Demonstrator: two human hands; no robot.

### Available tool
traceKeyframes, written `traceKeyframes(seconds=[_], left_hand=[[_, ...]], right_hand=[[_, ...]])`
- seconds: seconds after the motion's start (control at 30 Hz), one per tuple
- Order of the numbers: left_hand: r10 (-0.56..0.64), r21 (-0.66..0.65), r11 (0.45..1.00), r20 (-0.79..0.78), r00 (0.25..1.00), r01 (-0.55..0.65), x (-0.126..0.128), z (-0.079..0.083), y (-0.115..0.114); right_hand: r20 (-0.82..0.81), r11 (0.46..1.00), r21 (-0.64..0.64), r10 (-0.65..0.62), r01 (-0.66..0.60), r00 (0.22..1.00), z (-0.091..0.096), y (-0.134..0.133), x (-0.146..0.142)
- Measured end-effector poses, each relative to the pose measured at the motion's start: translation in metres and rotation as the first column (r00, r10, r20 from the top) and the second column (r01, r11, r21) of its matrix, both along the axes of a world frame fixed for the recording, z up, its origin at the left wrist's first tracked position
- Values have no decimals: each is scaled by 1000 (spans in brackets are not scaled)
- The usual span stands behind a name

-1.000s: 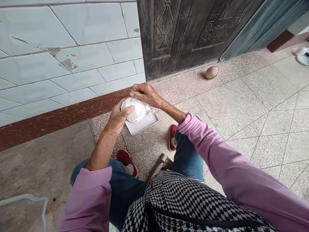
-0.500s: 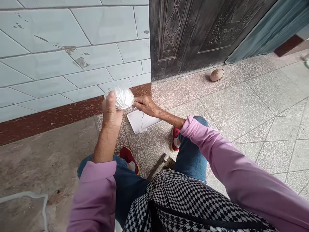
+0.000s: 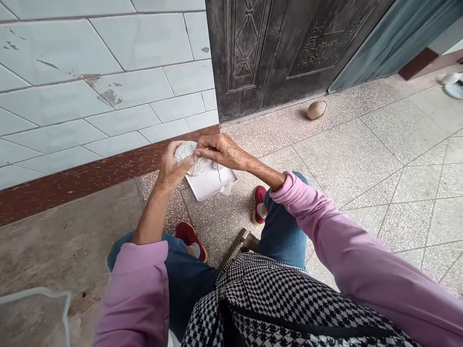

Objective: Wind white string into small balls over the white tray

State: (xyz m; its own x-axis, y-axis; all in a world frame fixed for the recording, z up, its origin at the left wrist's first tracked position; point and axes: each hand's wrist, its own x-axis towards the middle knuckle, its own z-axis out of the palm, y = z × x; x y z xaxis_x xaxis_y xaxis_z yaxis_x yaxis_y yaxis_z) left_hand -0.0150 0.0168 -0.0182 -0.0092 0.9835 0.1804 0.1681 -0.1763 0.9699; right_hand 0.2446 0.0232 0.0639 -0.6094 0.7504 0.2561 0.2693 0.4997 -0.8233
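Observation:
My left hand point(image 3: 171, 166) is wrapped round a ball of white string point(image 3: 185, 150), thumb across its near side. My right hand point(image 3: 222, 153) is pinched closed against the right side of the ball, at the string; its fingertips partly cover the winding. Below the hands, a shallow white tray point(image 3: 206, 187) lies on the floor. A loose strand point(image 3: 220, 176) crosses the tray toward a small pale piece point(image 3: 226, 190) at its near edge, too small to make out.
A tiled wall point(image 3: 104, 96) and a dark carved door point(image 3: 267, 58) stand ahead. By the door lies a ball point(image 3: 317, 110). Red shoes point(image 3: 188, 234) flank the floor before a low wooden stool point(image 3: 238, 246). A white hose point(image 3: 39, 291) lies at lower left.
My left hand has turned, its thumb now crossing the ball. My right hand has moved slightly left and over the ball's side. The camera view has shifted a little to the right.

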Motion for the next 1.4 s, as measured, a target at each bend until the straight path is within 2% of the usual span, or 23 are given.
traceKeyframes(seconds=[0.13, 0.3, 0.43, 0.57, 0.7, 0.77, 0.83, 1.03, 1.13, 1.2, 1.3, 1.37, 1.4], left_hand=[[-91, -78, 991, 163, 982, 105, 12, 8, -9], [-218, -129, 960, 214, 952, 249, 17, 24, -16], [-279, -150, 935, 251, 927, 322, 17, 34, -22], [-282, -145, 930, 304, 910, 337, 17, 37, -27], [-130, -126, 973, 387, 913, 192, 18, 37, -22], [-53, -117, 987, 418, 907, 112, 17, 35, -16], [-28, -103, 992, 415, 909, 77, 15, 33, -11], [21, -53, 999, 364, 931, -2, 9, 27, 0], [153, -34, 988, 349, 925, -150, 8, 19, 5], [239, -8, 968, 309, 920, -249, 7, 10, 8], [302, 83, 942, 209, 930, -325, 2, -3, 12], [333, 146, 925, 138, 933, -352, -3, -6, 13], [284, 146, 943, 106, 953, -298, -6, -6, 13]], right_hand=[[-7, 993, -53, -105, 104, 994, 14, 4, 6], [-108, 991, -116, -82, 70, 991, 17, 8, 4], [-191, 967, -251, -103, 53, 976, 9, 17, 0], [-229, 939, -332, -175, 92, 958, -14, 33, -13], [-258, 953, -287, -177, 99, 950, -40, 41, -30], [-228, 966, -232, -169, 115, 959, -48, 37, -36], [-168, 976, -185, -144, 112, 975, -50, 31, -38], [5, 985, -162, -64, 64, 998, -46, 9, -41], [67, 985, -174, 20, -8, 998, -46, -9, -47], [64, 981, -171, 106, -93, 992, -44, -22, -49], [7, 971, -140, 195, -192, 981, -33, -31, -43], [-22, 972, -115, 206, -207, 978, -22, -28, -32], [-23, 976, -98, 192, -193, 981, -16, -24, -26]])
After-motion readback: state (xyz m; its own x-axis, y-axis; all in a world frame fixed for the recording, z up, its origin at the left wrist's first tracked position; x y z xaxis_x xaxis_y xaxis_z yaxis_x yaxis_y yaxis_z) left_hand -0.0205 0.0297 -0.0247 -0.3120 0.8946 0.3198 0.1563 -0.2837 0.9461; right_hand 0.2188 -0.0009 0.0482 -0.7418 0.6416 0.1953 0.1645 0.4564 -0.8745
